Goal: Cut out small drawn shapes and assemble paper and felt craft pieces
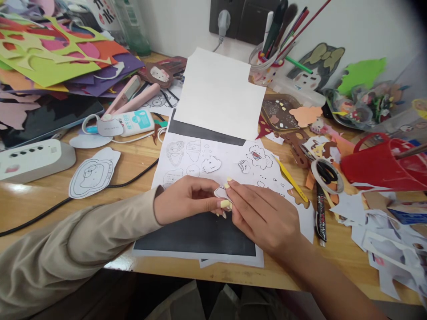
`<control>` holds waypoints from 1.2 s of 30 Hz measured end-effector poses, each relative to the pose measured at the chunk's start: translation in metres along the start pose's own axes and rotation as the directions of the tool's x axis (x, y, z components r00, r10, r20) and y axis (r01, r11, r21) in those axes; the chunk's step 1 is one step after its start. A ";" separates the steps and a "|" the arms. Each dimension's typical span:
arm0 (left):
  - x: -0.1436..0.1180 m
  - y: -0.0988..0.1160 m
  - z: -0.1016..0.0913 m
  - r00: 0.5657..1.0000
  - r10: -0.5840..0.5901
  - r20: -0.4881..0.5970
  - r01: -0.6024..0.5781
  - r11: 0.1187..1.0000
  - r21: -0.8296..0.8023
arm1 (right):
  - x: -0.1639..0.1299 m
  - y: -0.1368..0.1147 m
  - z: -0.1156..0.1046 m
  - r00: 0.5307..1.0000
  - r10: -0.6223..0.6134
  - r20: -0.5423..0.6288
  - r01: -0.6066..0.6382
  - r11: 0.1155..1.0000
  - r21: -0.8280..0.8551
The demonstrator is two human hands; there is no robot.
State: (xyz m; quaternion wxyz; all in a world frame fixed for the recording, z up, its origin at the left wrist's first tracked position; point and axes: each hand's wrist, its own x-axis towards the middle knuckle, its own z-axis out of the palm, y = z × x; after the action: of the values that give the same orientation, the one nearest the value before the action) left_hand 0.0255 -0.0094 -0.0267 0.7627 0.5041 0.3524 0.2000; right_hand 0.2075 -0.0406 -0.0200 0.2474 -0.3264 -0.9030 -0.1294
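Observation:
My left hand (pixel 187 200) and my right hand (pixel 263 218) meet over a printed sheet of line drawings (pixel 213 162) on the wooden desk. Both pinch a small white paper cut-out (pixel 220 192) between their fingertips, just above the sheet. A black sheet (pixel 200 235) lies under my hands near the front edge. A blank white sheet (pixel 218 95) leans across the top of the printed one.
Coloured paper scraps (pixel 56 53) pile at the back left, above a tablet (pixel 46 118). A cut-out drawing (pixel 91 173) lies left. A black marker (pixel 320 213), tape roll (pixel 327 175), red bucket (pixel 383 166) and paper offcuts (pixel 387 235) crowd the right. A pen cup (pixel 265 66) stands behind.

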 end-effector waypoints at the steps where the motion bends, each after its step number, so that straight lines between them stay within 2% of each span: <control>1: 0.000 0.000 0.000 1.000 -0.005 0.012 0.005 1.000 -0.011 | 0.000 0.000 0.000 1.000 -0.005 -0.001 0.005 1.000 -0.006; 13: 0.002 0.001 -0.002 0.992 -0.018 0.123 0.027 0.997 -0.074 | 0.003 -0.001 0.001 0.998 -0.060 0.036 0.060 0.998 0.000; 17: 0.001 0.002 -0.001 0.992 -0.033 0.119 0.043 0.996 -0.079 | 0.001 -0.001 0.007 0.999 -0.030 -0.024 0.030 0.999 0.021; 21: 0.002 0.003 -0.001 0.994 -0.032 0.106 0.040 0.997 -0.071 | 0.001 -0.003 0.011 0.994 0.070 -0.078 -0.060 0.990 0.126; 27: 0.002 0.003 -0.001 0.995 -0.027 0.094 0.034 0.996 -0.078 | 0.003 -0.006 0.011 0.964 0.264 -0.031 -0.238 0.909 0.342; 31: 0.001 0.003 -0.001 0.995 -0.021 0.101 0.028 0.997 -0.068 | 0.006 -0.007 0.008 0.925 0.379 0.012 -0.344 0.827 0.444; 36: 0.000 0.004 -0.001 0.995 -0.035 0.093 0.042 0.996 -0.073 | 0.010 -0.010 0.003 0.868 0.490 0.081 -0.463 0.739 0.489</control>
State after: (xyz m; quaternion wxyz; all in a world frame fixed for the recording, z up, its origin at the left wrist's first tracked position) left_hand 0.0251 -0.0068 -0.0233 0.8001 0.4770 0.3187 0.1750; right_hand 0.1936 -0.0417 -0.0182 0.3708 -0.4688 -0.7847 0.1643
